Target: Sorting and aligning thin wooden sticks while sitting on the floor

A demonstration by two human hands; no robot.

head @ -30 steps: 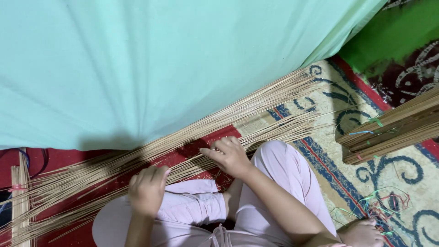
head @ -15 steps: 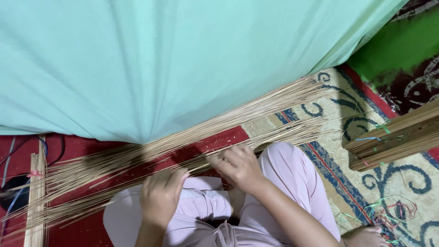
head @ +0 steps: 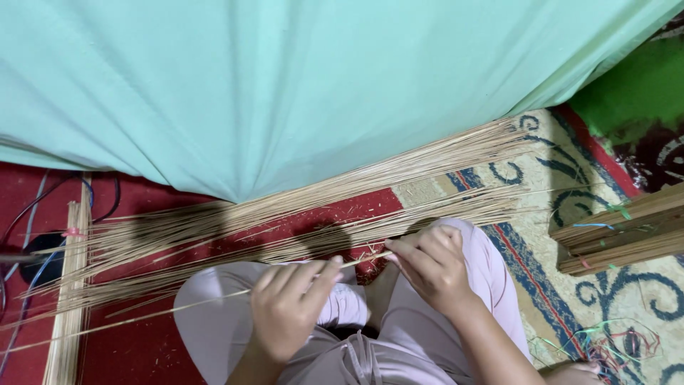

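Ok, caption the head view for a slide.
Seated person's left hand and right hand hold one thin stick above loose sticks on a patterned carpet.

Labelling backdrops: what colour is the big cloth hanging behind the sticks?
Plain mint green cloth, no pattern; the head view shows it, behind the thin sticks.

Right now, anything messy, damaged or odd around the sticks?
Nothing damaged. The loose sticks lie fanned unevenly across the red mat, with small chaff scattered near the middle. Coloured ties lie tangled on the patterned rug at lower right. Both hands, left hand and right hand, pinch one stick.
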